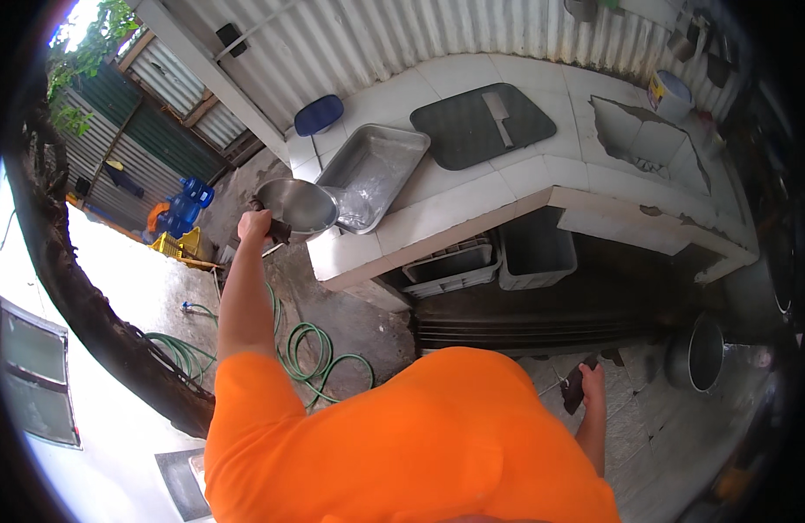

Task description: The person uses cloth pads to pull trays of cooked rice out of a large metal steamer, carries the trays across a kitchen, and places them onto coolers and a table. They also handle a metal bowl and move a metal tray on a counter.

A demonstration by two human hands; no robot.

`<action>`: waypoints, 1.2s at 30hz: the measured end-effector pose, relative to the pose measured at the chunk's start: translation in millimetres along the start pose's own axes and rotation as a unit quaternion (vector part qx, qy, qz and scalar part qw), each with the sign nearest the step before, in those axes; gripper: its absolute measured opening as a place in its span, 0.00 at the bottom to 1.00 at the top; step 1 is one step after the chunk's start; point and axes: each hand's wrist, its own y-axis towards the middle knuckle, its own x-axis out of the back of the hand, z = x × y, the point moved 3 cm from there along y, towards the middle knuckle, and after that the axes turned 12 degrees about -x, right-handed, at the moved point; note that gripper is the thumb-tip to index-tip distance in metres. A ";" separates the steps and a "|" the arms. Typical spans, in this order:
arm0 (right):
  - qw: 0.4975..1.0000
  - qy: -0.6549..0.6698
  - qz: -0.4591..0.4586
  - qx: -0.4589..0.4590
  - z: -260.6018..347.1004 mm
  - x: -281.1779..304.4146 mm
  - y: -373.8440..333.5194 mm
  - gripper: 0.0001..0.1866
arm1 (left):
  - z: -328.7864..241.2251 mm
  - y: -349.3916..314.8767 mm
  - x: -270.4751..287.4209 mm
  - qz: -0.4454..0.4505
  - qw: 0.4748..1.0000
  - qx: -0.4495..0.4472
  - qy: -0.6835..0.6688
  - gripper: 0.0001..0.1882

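My left hand [254,225] reaches far out to the left, closed round a dark cloth at the rim of a round metal pan [291,199]. The pan tilts towards a rectangular metal tray [392,150] on the white tiled counter, and its right edge overlaps the tray's near end. Something clear and glossy [357,207] lies there, which looks like water running from the pan. Low at my right side, my right hand [592,383] is closed on a dark piece of cloth [573,391], away from the counter.
On the counter are a dark cutting board [455,131] with a cleaver [498,118], a blue lid [319,114] and a broken-edged sink [651,144]. Grey crates [538,253] stand below. A green hose [320,349] coils on the floor; a large pot [706,353] stands right.
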 end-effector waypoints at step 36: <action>0.985 0.128 -0.052 -0.102 -144.2 164.8 6.7 0.09 | -238.0 -133.0 -31.8 -0.177 0.948 -0.256 0.060 0.16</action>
